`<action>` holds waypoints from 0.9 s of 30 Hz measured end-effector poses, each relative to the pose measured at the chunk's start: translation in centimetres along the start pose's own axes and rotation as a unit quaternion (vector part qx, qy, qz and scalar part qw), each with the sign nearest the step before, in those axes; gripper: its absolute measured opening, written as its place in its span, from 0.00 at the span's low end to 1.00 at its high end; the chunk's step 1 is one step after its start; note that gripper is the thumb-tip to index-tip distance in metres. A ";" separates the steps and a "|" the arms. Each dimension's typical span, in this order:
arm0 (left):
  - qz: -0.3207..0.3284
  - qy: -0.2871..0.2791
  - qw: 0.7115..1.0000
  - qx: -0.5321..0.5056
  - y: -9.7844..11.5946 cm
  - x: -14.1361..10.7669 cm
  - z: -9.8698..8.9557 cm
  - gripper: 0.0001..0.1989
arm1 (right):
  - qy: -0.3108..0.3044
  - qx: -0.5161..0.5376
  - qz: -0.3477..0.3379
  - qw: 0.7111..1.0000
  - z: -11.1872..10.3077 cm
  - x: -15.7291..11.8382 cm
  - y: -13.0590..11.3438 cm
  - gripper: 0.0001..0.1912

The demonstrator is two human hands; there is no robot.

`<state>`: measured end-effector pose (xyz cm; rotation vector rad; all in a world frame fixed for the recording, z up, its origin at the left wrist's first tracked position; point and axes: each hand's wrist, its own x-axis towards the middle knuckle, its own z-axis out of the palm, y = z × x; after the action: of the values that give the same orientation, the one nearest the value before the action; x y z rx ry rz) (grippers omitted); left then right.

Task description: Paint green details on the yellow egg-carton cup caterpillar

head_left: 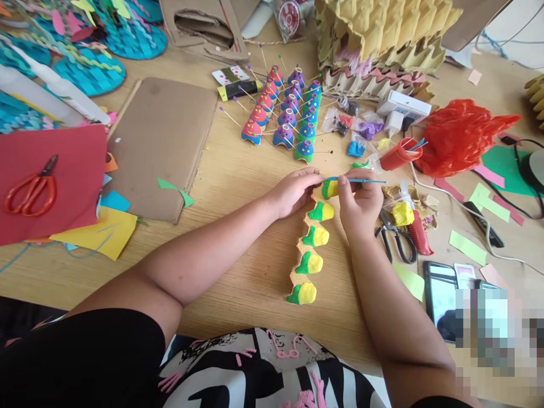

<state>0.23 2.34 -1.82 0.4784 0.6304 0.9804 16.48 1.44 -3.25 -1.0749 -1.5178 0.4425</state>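
Brightly green and yellow: a bumpy strip (302,247) on a wooden table (255,277)

The bumpy strip sits in front of the person, between both arms (191,266). It is rough brown card with five round bumps (317,236). Each bump wears soft-looking stuff like clay (313,263), part green and part yellow. The left hand (297,192) grips the far end of the strip with bent fingers. The right hand (363,201) pinches a thin blue stick (369,181) between thumb and fingers, beside the far bump. I cannot tell if it touches the clay.

Past the hands stand three rows of bumps (287,117) in red, purple, blue and green, with thin sticks (232,117) poking out. Behind them, to the right, is a stack of egg trays (386,34), rough like dry paper. A crinkly red bag (459,136) sits on the right, near a smooth red cup (396,157). One clear bag (305,25) has a round red label (289,16), but any words on it are too small to read.
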 end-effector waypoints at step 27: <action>0.004 -0.005 1.000 0.004 0.0 -0.1 0.1 0.15 | 0.031 0.014 0.044 0.998 0.2 0.0 0.2 0.20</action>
<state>0.30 2.25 -1.70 0.4927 0.6240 0.9836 16.36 1.58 -3.47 -1.1263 -1.4087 0.4859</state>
